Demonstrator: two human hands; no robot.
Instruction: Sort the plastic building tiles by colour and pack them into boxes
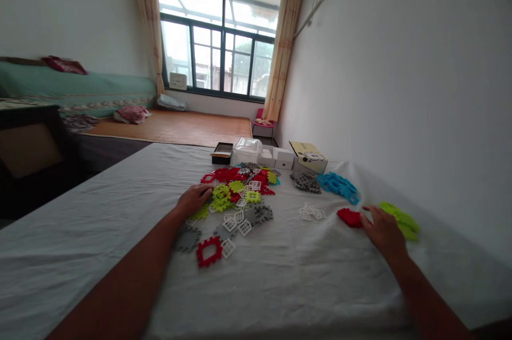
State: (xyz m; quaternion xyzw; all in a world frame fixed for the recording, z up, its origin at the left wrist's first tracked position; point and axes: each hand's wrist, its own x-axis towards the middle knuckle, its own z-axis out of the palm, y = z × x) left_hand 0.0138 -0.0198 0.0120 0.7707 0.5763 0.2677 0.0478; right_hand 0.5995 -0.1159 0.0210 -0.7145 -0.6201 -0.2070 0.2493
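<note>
A mixed heap of red, green, grey and white toothed plastic tiles (240,196) lies in the middle of a white sheet (100,244). My left hand (194,199) rests at the heap's left edge with fingers curled on a yellow-green tile (221,196). My right hand (384,231) lies at the right, fingers spread, its fingertips touching a small red pile (349,217). Sorted piles surround it: green tiles (402,218) just right of the hand, blue tiles (339,185) and grey tiles (306,181) farther back, a few white grids (312,213) between.
Small white boxes (276,158), a clear container (247,149), a black tray (222,152) and a cardboard box (309,156) line the sheet's far edge. A white wall (400,89) runs along the right. A bed platform (176,128) and window (218,36) lie beyond.
</note>
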